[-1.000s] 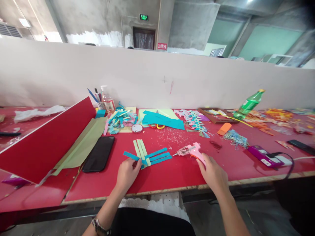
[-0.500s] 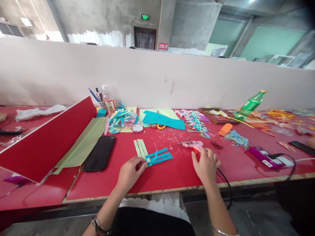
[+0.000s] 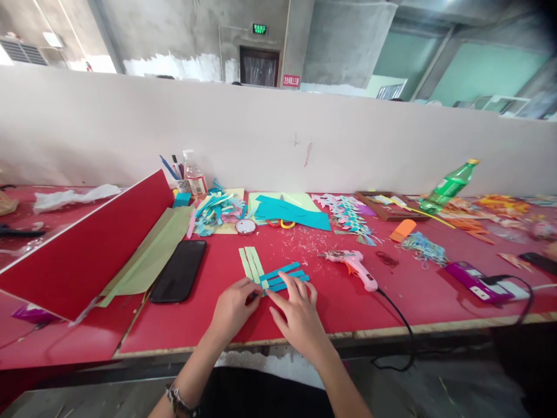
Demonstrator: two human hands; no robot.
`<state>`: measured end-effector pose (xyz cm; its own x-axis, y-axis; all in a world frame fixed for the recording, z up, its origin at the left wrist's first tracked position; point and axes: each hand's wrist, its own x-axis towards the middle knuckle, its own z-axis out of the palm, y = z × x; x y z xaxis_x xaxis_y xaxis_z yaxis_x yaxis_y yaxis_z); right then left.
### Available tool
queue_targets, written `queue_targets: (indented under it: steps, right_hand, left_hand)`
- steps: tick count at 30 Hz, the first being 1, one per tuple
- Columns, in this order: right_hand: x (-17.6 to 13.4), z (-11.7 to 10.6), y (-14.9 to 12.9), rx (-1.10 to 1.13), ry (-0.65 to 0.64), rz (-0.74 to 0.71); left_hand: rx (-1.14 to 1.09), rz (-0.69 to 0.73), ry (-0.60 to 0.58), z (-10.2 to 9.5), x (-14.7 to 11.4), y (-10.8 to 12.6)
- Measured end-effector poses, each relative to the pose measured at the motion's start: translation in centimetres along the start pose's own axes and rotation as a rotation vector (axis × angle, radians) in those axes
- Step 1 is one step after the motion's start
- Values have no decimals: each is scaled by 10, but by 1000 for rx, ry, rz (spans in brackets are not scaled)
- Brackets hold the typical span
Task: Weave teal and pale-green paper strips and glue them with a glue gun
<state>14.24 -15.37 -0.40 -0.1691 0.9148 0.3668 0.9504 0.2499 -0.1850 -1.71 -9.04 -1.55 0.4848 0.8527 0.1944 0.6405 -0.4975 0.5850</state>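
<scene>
Pale green paper strips [image 3: 252, 261] and blue paper strips [image 3: 282, 274] lie on the red table, meeting at a corner in front of me. My left hand [image 3: 235, 306] pinches that corner between thumb and fingertips, partly hiding it. Spread fingers of my right hand [image 3: 301, 313] rest on the blue strips and beside the corner, gripping nothing. To the right, a pink hot glue gun [image 3: 351, 266] lies on its side with an orange trigger and a black cord.
A phone [image 3: 179, 271] and green paper [image 3: 150, 255] lie left, by an upright red board [image 3: 100, 249]. Behind are blue sheets [image 3: 291, 212], paper scraps [image 3: 217, 212] and a tape roll [image 3: 245, 226]. Right stand a green bottle [image 3: 450, 187] and a purple power strip [image 3: 472, 281].
My right hand has let go of the glue gun, now lying on the table, and moved left onto the blue strips. My left hand stays at the corner.
</scene>
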Motion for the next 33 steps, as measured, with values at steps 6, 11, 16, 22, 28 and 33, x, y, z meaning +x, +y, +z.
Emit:
queue_targets:
  steps: [6,11,16,22,28,33]
  right_hand:
    - [-1,4,6,6,2,40]
    - [-3,3,19,-27,11,95]
    - [-6,0,30,-58,16,137]
    - [-9,2,36,-68,41,184]
    - [-9,4,40,-84,70,215]
    - [-12,5,51,-117,91,270]
  left_hand:
    - [12,5,4,1,0,-1]
    - [27,-2,2,1,0,0]
    - [36,-22,-5,-1,1,1]
    - [35,-18,-9,-1,1,1]
    - [39,-21,-16,-1,0,2]
    - [37,-25,-16,-2,0,3]
